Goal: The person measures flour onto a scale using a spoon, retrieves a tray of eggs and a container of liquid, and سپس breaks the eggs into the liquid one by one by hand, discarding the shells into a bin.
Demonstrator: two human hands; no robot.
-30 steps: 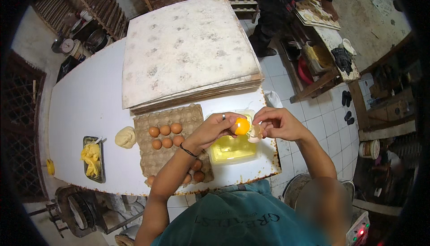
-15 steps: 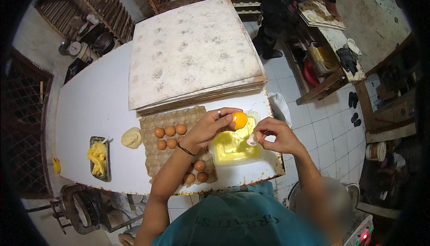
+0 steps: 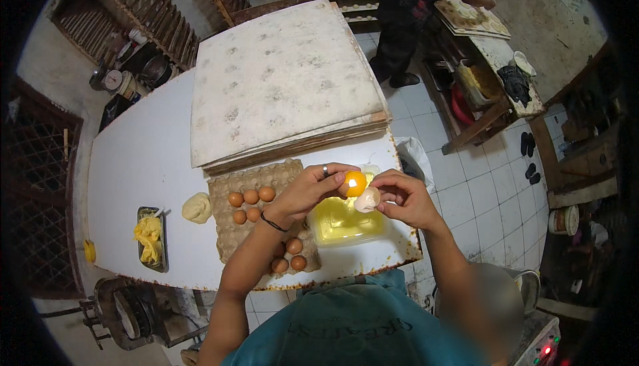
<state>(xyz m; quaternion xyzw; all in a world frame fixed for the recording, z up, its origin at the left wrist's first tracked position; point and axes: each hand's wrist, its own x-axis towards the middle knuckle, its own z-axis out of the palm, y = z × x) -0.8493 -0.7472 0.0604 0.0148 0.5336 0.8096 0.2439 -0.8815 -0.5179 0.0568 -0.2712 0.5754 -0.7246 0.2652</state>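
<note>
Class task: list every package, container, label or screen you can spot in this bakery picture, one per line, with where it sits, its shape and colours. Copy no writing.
Egg tray: table front, brown dimpled cardboard, brown eggs.
Clear tub: under the hands, rectangular, yellow liquid.
Small tray: front left, dark, rectangular, yellow pieces.
Device: lower right, pale, red lights.

Egg tray (image 3: 259, 223) left of tub (image 3: 346, 223), boards (image 3: 286, 86) behind.
</note>
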